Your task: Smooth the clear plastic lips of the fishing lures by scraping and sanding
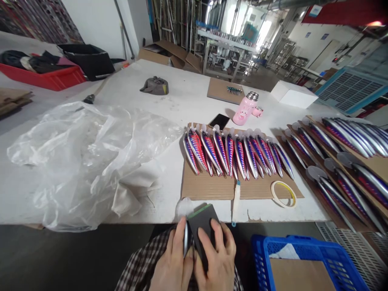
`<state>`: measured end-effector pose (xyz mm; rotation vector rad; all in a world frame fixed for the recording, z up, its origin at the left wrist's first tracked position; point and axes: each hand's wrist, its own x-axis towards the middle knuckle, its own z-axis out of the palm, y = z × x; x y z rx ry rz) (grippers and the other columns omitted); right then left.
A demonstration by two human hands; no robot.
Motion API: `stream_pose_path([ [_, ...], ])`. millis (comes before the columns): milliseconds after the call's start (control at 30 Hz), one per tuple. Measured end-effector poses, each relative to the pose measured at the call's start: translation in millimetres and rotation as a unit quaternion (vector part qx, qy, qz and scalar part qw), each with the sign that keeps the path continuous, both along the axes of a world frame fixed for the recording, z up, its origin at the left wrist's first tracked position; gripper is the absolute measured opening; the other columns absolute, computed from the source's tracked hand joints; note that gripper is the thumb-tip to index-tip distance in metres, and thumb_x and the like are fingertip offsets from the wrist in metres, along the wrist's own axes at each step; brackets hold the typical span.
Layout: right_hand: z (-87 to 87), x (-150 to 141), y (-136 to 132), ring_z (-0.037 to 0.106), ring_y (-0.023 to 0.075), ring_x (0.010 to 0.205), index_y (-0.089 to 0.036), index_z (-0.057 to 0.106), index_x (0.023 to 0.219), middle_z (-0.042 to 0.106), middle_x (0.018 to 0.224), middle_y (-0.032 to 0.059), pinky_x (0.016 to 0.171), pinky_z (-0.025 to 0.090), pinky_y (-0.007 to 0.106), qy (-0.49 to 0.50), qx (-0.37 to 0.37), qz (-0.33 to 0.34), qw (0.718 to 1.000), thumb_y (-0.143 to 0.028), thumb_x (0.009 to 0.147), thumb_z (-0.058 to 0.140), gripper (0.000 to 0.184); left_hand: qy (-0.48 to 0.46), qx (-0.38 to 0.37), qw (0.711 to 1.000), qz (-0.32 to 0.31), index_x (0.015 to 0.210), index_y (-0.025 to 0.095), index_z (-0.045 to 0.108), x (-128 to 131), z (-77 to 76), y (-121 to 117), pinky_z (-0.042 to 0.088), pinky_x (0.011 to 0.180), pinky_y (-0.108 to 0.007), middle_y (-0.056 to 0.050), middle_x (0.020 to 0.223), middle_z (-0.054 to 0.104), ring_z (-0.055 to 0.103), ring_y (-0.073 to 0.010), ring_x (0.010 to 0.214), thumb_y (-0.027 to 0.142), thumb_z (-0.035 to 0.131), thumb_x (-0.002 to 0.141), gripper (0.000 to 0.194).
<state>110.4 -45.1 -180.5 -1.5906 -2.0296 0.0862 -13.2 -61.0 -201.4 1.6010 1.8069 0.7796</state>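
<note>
Hands both closed — left hand point(171, 262) gripping a silver fishing lure point(185, 239), right hand point(216, 258) clasping a black sanding block point(202, 223) beside it

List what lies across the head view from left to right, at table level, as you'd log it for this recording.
Red plastic crate → clear plastic sheeting → row of striped silver fishing lures on cardboard → roll of tape → more striped lures on cardboard strips

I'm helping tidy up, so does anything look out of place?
The pink pig flask stands on the white table right behind the striped fishing lures. It looks odd: a drink bottle among work things.
</note>
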Motion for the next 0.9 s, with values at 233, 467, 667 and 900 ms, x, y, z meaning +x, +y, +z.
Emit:
stream_pose_path([
  [233,1.5,-1.0,3.4,0.037,0.0414,0.119,-0.025,0.058,0.12,0.039,0.138,0.0108,0.088,0.041,0.057,-0.022,-0.002,0.009,1.0,-0.015,0.077,0.049,0.045,0.006,0.03,1.0,0.0,0.148,0.014,0.017,0.6,-3.0,-1.1,0.052,0.092,-0.038,-0.02,0.144,0.046,0.054,-0.0274,0.126,0.02,0.029,0.093,0.056],
  [467,3.4,3.0,7.7,0.036,0.0399,0.119,-0.026,0.056,0.122,0.038,0.137,0.0111,0.086,0.043,0.055,-0.046,0.003,0.034,0.998,-0.016,0.078,0.051,0.045,-0.01,0.033,0.999,-0.013,0.147,0.013,0.018,-0.5,-3.6,-3.6,0.052,0.093,-0.038,-0.021,0.141,0.049,0.057,-0.026,0.123,0.016,0.028,0.093,0.056],
  [667,4.0,3.6,10.0,0.04,0.0396,0.117,-0.029,0.059,0.118,0.042,0.135,0.0086,0.086,0.043,0.056,-0.025,0.003,0.019,1.0,-0.016,0.079,0.047,0.042,-0.01,0.003,1.0,-0.004,0.15,0.015,0.017,-1.1,-2.2,-3.4,0.054,0.092,-0.04,-0.021,0.142,0.049,0.058,-0.0274,0.123,0.018,0.029,0.094,0.057],
  [900,6.2,5.4,8.9,0.041,0.0394,0.118,-0.03,0.06,0.118,0.045,0.135,0.0078,0.086,0.045,0.057,-0.031,0.002,0.026,0.999,-0.016,0.079,0.049,0.043,-0.006,0.02,1.0,-0.01,0.151,0.017,0.012,-1.5,-3.2,-3.9,0.05,0.097,-0.042,-0.02,0.146,0.045,0.053,-0.0266,0.128,0.016,0.028,0.094,0.059],
])
